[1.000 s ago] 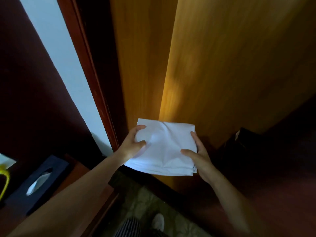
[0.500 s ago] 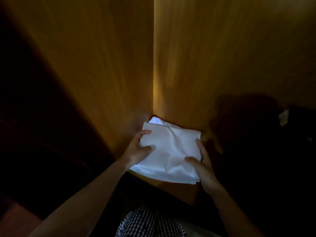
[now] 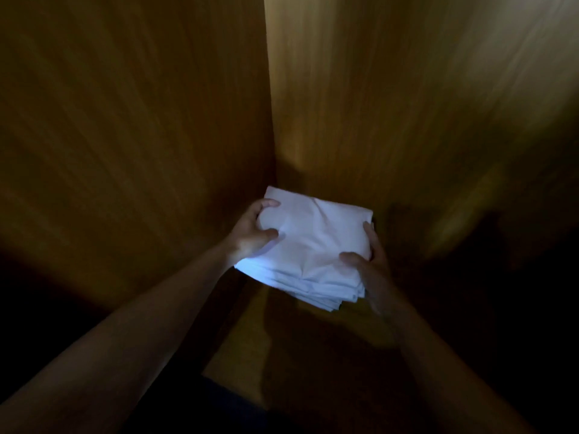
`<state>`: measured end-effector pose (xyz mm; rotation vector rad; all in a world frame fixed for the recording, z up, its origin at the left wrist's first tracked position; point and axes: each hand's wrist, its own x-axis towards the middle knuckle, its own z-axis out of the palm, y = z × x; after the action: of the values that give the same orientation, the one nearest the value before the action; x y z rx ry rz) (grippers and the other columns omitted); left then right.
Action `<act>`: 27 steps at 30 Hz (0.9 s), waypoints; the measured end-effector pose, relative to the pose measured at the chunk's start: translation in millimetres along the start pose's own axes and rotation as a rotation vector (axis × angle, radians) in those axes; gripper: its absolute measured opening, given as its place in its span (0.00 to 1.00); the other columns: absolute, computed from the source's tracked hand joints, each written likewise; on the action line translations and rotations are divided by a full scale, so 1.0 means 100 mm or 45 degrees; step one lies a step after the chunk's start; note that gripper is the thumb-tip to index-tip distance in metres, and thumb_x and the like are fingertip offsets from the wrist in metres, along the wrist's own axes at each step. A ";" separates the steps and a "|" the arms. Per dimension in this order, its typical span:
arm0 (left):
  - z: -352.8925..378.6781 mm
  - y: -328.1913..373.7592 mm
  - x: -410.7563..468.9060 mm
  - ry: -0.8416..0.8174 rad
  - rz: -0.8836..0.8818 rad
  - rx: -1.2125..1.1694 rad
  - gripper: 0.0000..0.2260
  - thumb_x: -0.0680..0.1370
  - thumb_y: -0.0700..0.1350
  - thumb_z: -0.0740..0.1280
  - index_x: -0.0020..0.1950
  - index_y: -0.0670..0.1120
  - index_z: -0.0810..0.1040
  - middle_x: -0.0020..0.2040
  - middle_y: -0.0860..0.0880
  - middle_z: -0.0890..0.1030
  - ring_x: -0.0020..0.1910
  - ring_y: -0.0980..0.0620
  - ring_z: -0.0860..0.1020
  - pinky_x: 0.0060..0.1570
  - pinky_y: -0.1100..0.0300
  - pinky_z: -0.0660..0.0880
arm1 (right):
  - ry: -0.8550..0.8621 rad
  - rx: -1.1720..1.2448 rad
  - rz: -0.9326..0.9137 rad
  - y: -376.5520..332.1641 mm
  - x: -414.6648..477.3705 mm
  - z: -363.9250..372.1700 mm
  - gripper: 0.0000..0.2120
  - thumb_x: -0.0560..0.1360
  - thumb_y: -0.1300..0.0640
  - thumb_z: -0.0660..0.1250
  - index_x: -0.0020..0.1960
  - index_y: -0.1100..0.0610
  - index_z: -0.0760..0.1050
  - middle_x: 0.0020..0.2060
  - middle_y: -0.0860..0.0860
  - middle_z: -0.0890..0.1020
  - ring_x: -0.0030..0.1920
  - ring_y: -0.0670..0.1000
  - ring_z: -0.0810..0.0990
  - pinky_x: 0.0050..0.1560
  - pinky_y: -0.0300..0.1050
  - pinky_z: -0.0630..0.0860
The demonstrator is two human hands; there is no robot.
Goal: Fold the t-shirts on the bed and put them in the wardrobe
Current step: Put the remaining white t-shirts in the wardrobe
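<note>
**One stack of white t-shirts, two hands, in the wardrobe corner**

One folded stack of white t-shirts (image 3: 313, 245) sits at the wardrobe (image 3: 125, 120) corner, its far edge near the seam where two wooden panels meet. How many shirts are layered in it is unclear. The left hand (image 3: 250, 236) grips the stack's left edge, thumb on top. The right hand (image 3: 372, 270) clasps the right edge. Whether the stack touches the shelf (image 3: 244, 355) is unclear.

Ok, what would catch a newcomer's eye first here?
The bright stack of folded white t-shirts at centre stands out, gripped at its left edge by the left hand and at its right edge by the right hand. Dim brown wooden wardrobe panels meet in a corner just behind it.
</note>
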<state>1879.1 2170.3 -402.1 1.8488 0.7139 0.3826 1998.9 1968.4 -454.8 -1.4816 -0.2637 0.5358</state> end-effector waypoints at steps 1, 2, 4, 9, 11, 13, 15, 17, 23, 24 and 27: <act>0.02 -0.05 0.10 0.013 0.004 0.013 0.25 0.72 0.29 0.70 0.66 0.44 0.72 0.58 0.49 0.72 0.51 0.52 0.74 0.39 0.77 0.71 | -0.004 0.005 -0.012 0.07 0.11 0.02 0.36 0.71 0.68 0.72 0.70 0.42 0.66 0.77 0.46 0.59 0.74 0.51 0.62 0.69 0.58 0.69; 0.03 -0.09 0.19 0.024 0.012 0.024 0.25 0.72 0.28 0.70 0.67 0.43 0.72 0.58 0.49 0.72 0.51 0.52 0.74 0.39 0.77 0.71 | 0.002 0.003 -0.025 0.12 0.21 0.04 0.37 0.70 0.68 0.72 0.72 0.43 0.65 0.77 0.46 0.58 0.75 0.51 0.62 0.69 0.58 0.69; 0.07 -0.16 0.34 0.029 0.040 0.048 0.25 0.72 0.29 0.70 0.67 0.43 0.72 0.58 0.49 0.72 0.52 0.52 0.74 0.39 0.77 0.71 | 0.029 -0.010 -0.047 0.20 0.35 0.08 0.37 0.71 0.69 0.72 0.74 0.47 0.64 0.77 0.46 0.58 0.75 0.50 0.61 0.70 0.54 0.69; 0.17 -0.39 0.63 -0.008 0.089 0.071 0.25 0.72 0.27 0.69 0.67 0.42 0.71 0.56 0.47 0.73 0.50 0.52 0.74 0.40 0.75 0.72 | 0.075 -0.070 -0.082 0.41 0.57 0.12 0.37 0.71 0.70 0.71 0.76 0.53 0.62 0.78 0.48 0.57 0.76 0.50 0.59 0.68 0.47 0.68; 0.21 -0.49 0.73 -0.020 0.096 0.081 0.25 0.71 0.27 0.69 0.66 0.42 0.71 0.56 0.46 0.73 0.51 0.51 0.75 0.41 0.75 0.73 | 0.075 -0.078 -0.074 0.49 0.61 0.13 0.37 0.72 0.70 0.71 0.76 0.53 0.62 0.77 0.48 0.57 0.75 0.49 0.59 0.65 0.43 0.68; 0.24 -0.59 0.83 -0.020 0.101 0.116 0.25 0.71 0.27 0.69 0.66 0.43 0.72 0.57 0.46 0.73 0.51 0.51 0.75 0.40 0.75 0.72 | 0.083 -0.045 -0.061 0.57 0.64 0.16 0.37 0.72 0.70 0.71 0.76 0.53 0.62 0.77 0.47 0.58 0.75 0.49 0.60 0.63 0.42 0.68; 0.27 -0.69 0.91 -0.024 0.107 0.152 0.25 0.71 0.28 0.70 0.65 0.44 0.72 0.58 0.46 0.73 0.52 0.50 0.75 0.43 0.71 0.73 | 0.082 0.003 -0.044 0.67 0.66 0.17 0.38 0.72 0.70 0.71 0.76 0.52 0.62 0.76 0.45 0.58 0.74 0.47 0.60 0.66 0.45 0.69; 0.31 -0.80 0.96 -0.027 0.099 0.210 0.25 0.70 0.29 0.70 0.64 0.47 0.72 0.61 0.46 0.73 0.55 0.47 0.75 0.51 0.61 0.74 | 0.078 0.015 -0.031 0.77 0.68 0.19 0.38 0.71 0.70 0.71 0.76 0.51 0.62 0.74 0.43 0.59 0.73 0.46 0.60 0.67 0.47 0.69; 0.42 -1.07 1.00 0.003 0.124 0.491 0.28 0.71 0.33 0.68 0.70 0.46 0.70 0.69 0.42 0.70 0.69 0.43 0.68 0.68 0.53 0.67 | 0.074 -0.061 0.069 1.04 0.80 0.21 0.40 0.71 0.65 0.74 0.76 0.44 0.61 0.77 0.45 0.57 0.74 0.51 0.61 0.69 0.56 0.69; 0.45 -1.08 0.96 0.005 0.135 0.565 0.28 0.72 0.32 0.67 0.72 0.45 0.69 0.70 0.41 0.69 0.71 0.42 0.67 0.69 0.54 0.65 | 0.050 -0.097 0.085 1.08 0.81 0.20 0.40 0.72 0.63 0.73 0.76 0.43 0.59 0.77 0.45 0.57 0.74 0.51 0.61 0.69 0.56 0.69; 0.55 -1.14 0.75 0.089 0.195 0.831 0.26 0.73 0.35 0.62 0.72 0.45 0.69 0.75 0.40 0.62 0.74 0.39 0.60 0.71 0.52 0.61 | -0.014 -0.195 0.104 1.13 0.81 0.18 0.40 0.74 0.61 0.72 0.77 0.41 0.55 0.77 0.47 0.55 0.75 0.53 0.60 0.71 0.54 0.67</act>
<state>1934.6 2206.2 -533.5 2.5263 0.8075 0.3363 2040.0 2023.9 -577.0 -1.6438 -0.2583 0.5998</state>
